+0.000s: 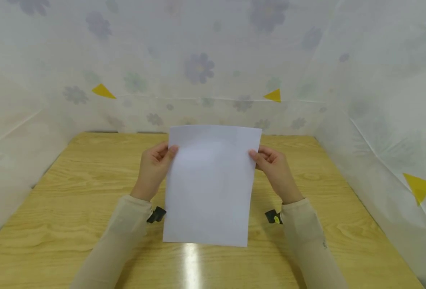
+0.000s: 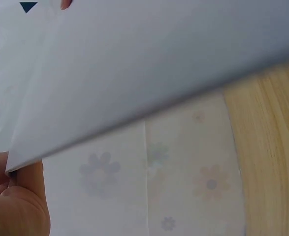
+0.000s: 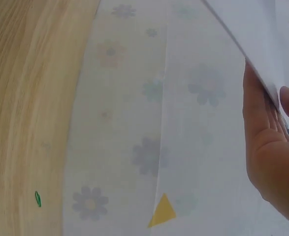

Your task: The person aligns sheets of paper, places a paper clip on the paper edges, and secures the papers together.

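- A blank white sheet of paper hangs between two hands over the middle of a wood-grain table, its far edge bowed slightly upward; whether it is one sheet or several cannot be told.
- The left hand pinches the paper's left edge toward the far corner, thumb on the near face and fingers behind.
- The right hand mirrors it at the right edge, gripping at almost the same height, thumb also in front.
- The matched grips look right for the work: level hands should spread the weight evenly and spare the sheet a twist.
- A light pinch with flat thumbs would likely serve best, since hard pressure could dent or crease the edges.
- Slight outward tension should calm the bow; too much might slip an edge free or tear it.
- The near part hangs unsupported, so slow, matched hand movements seem wise, well apart from the flower-patterned sheeting on the far side.
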A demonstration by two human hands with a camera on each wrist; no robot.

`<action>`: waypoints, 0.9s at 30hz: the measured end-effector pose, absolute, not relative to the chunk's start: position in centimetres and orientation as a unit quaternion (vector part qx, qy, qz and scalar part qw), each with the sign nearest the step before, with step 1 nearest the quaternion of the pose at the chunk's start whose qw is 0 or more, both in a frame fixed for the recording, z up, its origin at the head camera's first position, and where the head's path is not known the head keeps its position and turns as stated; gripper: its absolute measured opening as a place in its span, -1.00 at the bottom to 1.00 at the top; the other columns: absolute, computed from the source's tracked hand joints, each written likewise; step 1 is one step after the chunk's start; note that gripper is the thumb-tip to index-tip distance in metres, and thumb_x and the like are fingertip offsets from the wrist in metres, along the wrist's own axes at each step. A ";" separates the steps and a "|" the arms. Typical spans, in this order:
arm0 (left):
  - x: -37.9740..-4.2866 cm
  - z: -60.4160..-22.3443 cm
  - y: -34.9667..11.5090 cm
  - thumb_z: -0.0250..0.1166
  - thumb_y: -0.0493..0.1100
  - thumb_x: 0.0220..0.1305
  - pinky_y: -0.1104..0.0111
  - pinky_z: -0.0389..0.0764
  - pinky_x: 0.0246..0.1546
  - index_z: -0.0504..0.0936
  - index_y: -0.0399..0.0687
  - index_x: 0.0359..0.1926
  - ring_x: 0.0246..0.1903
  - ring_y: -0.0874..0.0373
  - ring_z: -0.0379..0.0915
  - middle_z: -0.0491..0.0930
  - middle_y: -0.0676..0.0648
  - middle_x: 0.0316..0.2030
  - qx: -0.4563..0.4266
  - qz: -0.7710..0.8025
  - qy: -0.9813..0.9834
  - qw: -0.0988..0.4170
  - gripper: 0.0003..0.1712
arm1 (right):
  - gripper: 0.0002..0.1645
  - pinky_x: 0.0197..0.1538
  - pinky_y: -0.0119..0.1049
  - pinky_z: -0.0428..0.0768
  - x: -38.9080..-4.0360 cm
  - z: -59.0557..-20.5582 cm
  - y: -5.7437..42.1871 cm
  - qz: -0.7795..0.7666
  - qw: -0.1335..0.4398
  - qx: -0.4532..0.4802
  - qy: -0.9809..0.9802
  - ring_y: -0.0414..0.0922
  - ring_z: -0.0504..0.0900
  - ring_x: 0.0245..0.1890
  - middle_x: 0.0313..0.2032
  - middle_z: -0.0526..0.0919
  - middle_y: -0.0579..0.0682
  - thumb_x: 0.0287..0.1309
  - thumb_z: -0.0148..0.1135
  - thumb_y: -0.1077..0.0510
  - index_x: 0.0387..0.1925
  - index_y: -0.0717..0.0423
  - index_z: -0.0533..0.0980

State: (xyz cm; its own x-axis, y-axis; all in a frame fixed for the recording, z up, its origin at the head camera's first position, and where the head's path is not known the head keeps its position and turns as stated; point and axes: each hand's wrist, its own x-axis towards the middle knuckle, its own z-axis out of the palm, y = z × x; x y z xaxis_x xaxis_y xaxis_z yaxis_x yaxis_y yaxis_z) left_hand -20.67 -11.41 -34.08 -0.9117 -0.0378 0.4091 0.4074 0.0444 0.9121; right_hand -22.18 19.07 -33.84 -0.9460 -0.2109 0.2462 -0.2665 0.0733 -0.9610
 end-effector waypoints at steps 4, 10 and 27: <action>-20.8 -34.0 -11.4 0.17 -0.11 0.17 0.41 0.52 -0.56 0.55 -0.32 -0.10 -0.54 0.19 0.50 0.60 -0.07 -0.42 -0.129 -0.679 -0.705 0.163 -0.63 | -0.59 -0.13 -0.18 0.51 -22.5 -33.8 19.9 0.671 0.047 0.175 -0.719 -0.05 0.60 -0.23 -0.25 0.60 0.10 0.18 0.05 0.07 -0.10 0.34 0.44; -20.8 -34.0 -11.4 0.18 -0.10 0.16 0.41 0.52 -0.56 0.56 -0.30 -0.13 -0.55 0.20 0.48 0.59 -0.09 -0.44 -0.113 -0.675 -0.711 0.163 -0.64 | -0.63 -0.17 -0.16 0.51 -22.3 -32.9 20.5 0.638 0.106 0.196 -0.737 0.12 0.57 -0.24 -0.25 0.57 0.27 0.24 -0.04 0.17 -0.14 0.47 0.42; -20.7 -34.2 -11.5 0.19 -0.08 0.15 0.44 0.49 -0.58 0.57 -0.26 -0.12 -0.55 0.21 0.44 0.59 -0.09 -0.43 -0.105 -0.669 -0.717 0.163 -0.64 | -0.61 -0.17 -0.23 0.48 -27.3 -35.9 23.2 0.453 0.129 0.085 -0.878 -0.10 0.54 -0.23 -0.22 0.60 0.08 0.13 0.10 -0.04 -0.12 0.14 0.52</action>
